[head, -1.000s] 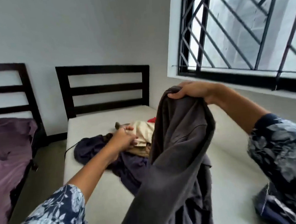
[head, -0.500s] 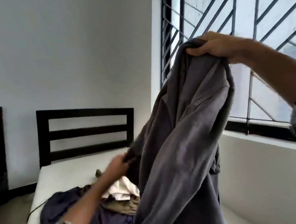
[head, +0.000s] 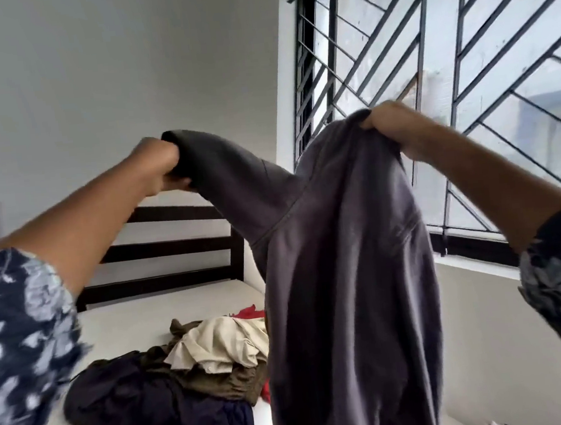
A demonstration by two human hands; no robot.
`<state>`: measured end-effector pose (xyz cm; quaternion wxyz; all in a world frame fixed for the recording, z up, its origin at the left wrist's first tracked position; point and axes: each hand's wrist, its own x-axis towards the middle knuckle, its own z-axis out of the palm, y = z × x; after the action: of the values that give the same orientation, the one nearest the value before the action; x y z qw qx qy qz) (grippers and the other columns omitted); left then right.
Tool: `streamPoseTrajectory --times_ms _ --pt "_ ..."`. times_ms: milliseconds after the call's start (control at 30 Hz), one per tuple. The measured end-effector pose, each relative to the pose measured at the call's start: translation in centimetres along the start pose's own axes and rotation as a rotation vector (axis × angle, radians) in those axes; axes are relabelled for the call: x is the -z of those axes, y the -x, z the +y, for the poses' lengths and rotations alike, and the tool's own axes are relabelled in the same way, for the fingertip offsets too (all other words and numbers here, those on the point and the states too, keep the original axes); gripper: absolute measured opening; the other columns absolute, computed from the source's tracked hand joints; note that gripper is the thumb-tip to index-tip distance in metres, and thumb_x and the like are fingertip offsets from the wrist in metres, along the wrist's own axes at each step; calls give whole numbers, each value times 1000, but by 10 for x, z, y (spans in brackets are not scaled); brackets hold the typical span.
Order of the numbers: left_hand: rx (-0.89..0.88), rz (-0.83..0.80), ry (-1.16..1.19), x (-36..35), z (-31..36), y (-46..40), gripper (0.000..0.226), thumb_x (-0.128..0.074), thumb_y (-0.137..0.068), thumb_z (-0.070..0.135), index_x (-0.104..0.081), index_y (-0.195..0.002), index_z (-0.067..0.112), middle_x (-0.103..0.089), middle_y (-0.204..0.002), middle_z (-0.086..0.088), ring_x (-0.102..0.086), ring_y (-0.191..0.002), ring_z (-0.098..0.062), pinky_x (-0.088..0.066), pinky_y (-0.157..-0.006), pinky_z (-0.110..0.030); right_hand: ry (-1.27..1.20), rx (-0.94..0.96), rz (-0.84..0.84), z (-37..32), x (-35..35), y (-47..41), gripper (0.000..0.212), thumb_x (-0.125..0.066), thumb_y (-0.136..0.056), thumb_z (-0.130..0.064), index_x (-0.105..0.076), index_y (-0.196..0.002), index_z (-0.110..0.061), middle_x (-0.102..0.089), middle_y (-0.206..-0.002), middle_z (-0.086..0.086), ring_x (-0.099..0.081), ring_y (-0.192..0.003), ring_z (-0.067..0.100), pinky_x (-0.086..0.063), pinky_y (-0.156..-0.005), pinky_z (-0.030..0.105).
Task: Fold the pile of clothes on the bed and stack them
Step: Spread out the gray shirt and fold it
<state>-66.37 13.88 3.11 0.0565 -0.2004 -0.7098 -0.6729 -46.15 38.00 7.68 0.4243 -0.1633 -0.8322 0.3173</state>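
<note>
Head view: both arms are raised in front of the window grille point(head: 396, 81), holding a grey garment point(head: 340, 275) up in the air above the bed point(head: 165, 312). The left hand point(head: 161, 167) is fisted round the end of one sleeve, pulled out to the left. The right hand point(head: 394, 122) pinches a bunch of cloth at the garment's top, and the body of it hangs straight down past the bottom edge of the frame. On the mattress below lies the pile of clothes point(head: 185, 375), toward the bed's middle: a cream piece on top, olive under it, dark navy at the near left, a bit of red showing behind. The dark slatted headboard point(head: 172, 246) stands at the far end against the wall
</note>
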Motion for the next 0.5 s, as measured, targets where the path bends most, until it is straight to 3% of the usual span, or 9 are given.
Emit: streamPoseTrajectory --times_ms 67,167,267,333,367,433,500 --pt "-21 -61 173 -20 8 13 27 -37 -92 -6 -58 -106 3 -64 -91 -15 -61 -65 -22 -49 -36 -26 -127 -54 -141 -2 -14 26 19 -47 -85 -4 -57 -71 -12 -59 -67 5 -54 -59 16 -46 -51 20" --pt "-89 -119 195 -51 27 33 24 -36 -94 0 -57 -98 8 -61 -78 -9 -58 -55 -16 -48 -35 -24 -174 -108 -463 -3 -25 60 18 -54 -88 -20 -64 -74 -14 -68 -69 3 -63 -61 16 -53 -57 21" --pt "-147 -107 199 -81 42 46 28 -42 -91 12 -58 -113 6 -65 -103 -11 -66 -86 -26 -58 -52 -36 -77 -126 -611 3 -45 81 27 -62 -88 -39 -71 -89 -14 -75 -87 3 -72 -78 16 -56 -71 24" --pt "-173 -115 167 -95 45 56 36 -40 -92 14 -53 -125 8 -59 -119 -10 -61 -102 -29 -59 -69 -44 -120 -138 -510 14 -60 83 32 -70 -84 -39 -72 -100 -12 -75 -92 6 -73 -85 21 -58 -76 31" --pt "-179 -156 194 -100 43 61 37 -37 -93 12 -50 -127 8 -58 -120 -10 -59 -102 -27 -58 -70 -43 -202 -164 -410 20 -66 80 30 -72 -83 -33 -71 -103 -11 -75 -91 7 -72 -84 23 -59 -75 33" --pt "-195 -313 295 -108 39 69 38 -31 -96 5 -47 -130 9 -60 -113 -9 -58 -98 -24 -56 -70 -38 -372 -221 -236 32 -73 72 23 -69 -85 -19 -69 -106 -9 -74 -91 10 -71 -81 24 -59 -74 33" --pt "-234 -481 410 -106 29 77 38 -35 -99 5 -45 -134 15 -61 -105 -3 -57 -95 -19 -53 -80 -38 -491 -274 -138 39 -75 64 16 -63 -87 -10 -67 -102 -10 -72 -93 11 -68 -82 25 -57 -80 37"
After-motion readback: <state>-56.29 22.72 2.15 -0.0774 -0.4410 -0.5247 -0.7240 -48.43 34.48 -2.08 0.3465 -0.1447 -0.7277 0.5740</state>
